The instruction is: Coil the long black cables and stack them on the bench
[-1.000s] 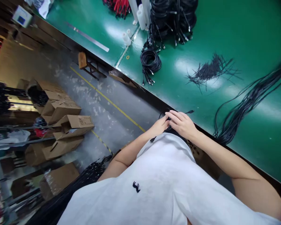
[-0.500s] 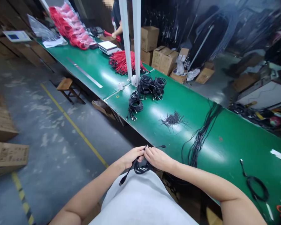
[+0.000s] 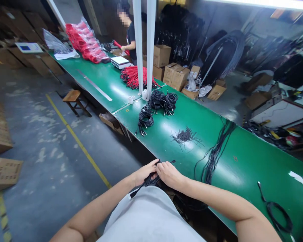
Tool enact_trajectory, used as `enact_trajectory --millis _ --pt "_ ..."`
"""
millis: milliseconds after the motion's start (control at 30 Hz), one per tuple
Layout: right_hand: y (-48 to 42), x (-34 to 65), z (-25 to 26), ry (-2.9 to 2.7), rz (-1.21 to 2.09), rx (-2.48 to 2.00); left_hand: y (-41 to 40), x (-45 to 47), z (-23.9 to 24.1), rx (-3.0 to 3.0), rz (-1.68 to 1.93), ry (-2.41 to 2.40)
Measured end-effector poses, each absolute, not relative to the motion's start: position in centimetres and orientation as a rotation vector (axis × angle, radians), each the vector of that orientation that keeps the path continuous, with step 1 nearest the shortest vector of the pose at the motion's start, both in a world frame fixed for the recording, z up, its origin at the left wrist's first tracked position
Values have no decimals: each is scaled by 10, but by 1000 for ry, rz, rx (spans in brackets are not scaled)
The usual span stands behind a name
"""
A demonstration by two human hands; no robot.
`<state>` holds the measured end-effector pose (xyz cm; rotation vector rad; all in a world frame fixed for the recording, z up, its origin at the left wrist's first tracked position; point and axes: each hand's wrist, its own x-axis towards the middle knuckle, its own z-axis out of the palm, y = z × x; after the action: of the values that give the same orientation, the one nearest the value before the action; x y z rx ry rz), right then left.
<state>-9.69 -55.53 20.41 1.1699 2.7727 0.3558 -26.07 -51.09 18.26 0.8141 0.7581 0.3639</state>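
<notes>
Close in front of my body, my left hand is closed around a coiled black USB cable. My right hand meets it at the top of the coil, its fingers pinched on the cable. One plug end hangs down to the left against my white shirt; another end sticks out past my right hand over the table edge. The lower part of the coil is partly hidden by my hands. Beyond them on the green table lies a pile of short black ties.
Coiled black cables and larger bundles lie near the white posts. Long loose cables cross the table, with one coiled cable at right. Red cables lie farther off, near another person. A stool stands left.
The view has tilted up slightly. Both hands stay together at the coil, and my right hand has closed in more over its top. The coil now shows less beneath them.
</notes>
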Motion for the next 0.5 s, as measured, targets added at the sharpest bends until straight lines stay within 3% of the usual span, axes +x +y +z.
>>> enact_trajectory --millis 133,333,500 --pt "-546 -91 210 2802 225 1165 -513 -257 187 853 362 688" --pt "-543 -76 213 3077 482 848 -516 -253 191 766 350 741" --pt "-543 -68 212 3270 468 776 -511 -259 186 646 381 674"
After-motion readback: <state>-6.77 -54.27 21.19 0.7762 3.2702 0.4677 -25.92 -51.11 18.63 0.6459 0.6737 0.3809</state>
